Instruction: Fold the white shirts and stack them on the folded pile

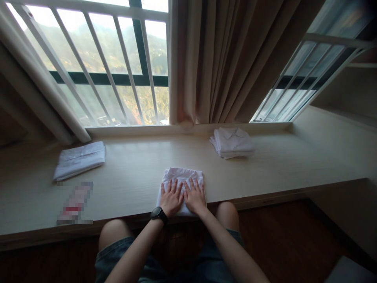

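Low centre of the frame: both hands lie flat, fingers spread and gripping nothing, on a folded white shirt (182, 179) at the near edge of the wooden ledge (135, 169). Left hand (171, 198), watch (159, 214) at the wrist, covers the shirt's left half; right hand (194, 196) covers the right half, thumbs nearly touching. Shirt's long axis runs away from the person, collar end beyond the fingertips. Folded cloth (79, 159) at centre left, shirt stack (232, 142) upper right of centre, both well apart.
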{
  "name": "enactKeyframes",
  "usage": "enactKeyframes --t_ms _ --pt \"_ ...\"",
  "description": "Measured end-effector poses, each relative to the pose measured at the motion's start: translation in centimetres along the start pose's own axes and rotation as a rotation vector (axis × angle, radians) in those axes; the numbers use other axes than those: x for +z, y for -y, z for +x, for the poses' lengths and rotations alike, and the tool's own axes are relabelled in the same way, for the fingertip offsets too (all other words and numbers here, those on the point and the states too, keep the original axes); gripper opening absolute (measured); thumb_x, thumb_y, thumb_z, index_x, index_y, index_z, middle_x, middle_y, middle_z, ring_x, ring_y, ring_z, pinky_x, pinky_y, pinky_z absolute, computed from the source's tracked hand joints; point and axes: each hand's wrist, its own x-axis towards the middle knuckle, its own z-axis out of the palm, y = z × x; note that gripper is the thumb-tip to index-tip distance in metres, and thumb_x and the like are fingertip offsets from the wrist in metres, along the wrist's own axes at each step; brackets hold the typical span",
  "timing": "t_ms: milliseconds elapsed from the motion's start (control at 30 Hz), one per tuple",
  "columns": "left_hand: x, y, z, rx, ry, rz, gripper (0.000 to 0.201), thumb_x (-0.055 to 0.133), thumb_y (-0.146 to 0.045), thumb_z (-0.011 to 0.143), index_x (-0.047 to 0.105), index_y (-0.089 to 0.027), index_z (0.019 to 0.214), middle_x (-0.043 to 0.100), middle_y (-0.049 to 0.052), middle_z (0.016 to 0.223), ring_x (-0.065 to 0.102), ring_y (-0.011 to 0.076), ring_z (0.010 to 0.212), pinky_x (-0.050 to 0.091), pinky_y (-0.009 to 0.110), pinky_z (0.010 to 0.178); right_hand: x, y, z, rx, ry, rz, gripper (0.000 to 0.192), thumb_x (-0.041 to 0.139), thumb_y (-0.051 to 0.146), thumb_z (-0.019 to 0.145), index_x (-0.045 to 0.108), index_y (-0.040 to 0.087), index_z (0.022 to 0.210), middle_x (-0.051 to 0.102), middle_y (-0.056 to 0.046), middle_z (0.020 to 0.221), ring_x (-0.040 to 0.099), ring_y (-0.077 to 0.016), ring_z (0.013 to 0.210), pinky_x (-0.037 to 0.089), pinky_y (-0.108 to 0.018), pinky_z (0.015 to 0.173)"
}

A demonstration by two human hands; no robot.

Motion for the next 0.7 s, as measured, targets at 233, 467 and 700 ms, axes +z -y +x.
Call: enactKeyframes --t_ms 233,467,700 --pt "-1.6 2.2 -0.6 -0.193 -0.136 -0.238 0.063 0.046 -0.043 0.097 0.04 -0.015 0.154 0.032 0.017 0.163 0.023 0.0339 0.153 0.018 0.058 0.123 -0.2 -3.4 -1.5 0.098 -0.301 0.301 0.057 0.039 0.037 0.098 0.05 0.012 0.148 0.041 -0.015 0.158 0.029 -0.0277 0.151 0.028 -0.048 0.122" --pt "-3.8 6.0 -0.1 -0.785 -0.034 -0.909 0.054 0.063 -0.041 0.085 0.06 -0.009 0.128 0.065 0.023 0.13 0.061 0.0356 0.123 0.05 0.047 0.099 -1.8 -6.0 -2.7 0.581 -0.231 0.651 0.062 0.062 0.044 0.08 0.062 0.007 0.13 0.069 -0.023 0.123 0.068 -0.0334 0.112 0.055 -0.041 0.095" --pt "-5.7 5.4 -0.8 -0.792 0.35 -1.516 0.049 0.08 -0.048 0.071 0.07 -0.012 0.103 0.076 0.013 0.092 0.073 0.0257 0.076 0.059 0.035 0.068 -5.3 -4.7 -1.7 0.509 0.09 1.195 0.043 0.078 0.038 0.066 0.073 0.012 0.099 0.077 -0.013 0.099 0.072 -0.0271 0.081 0.057 -0.032 0.064"
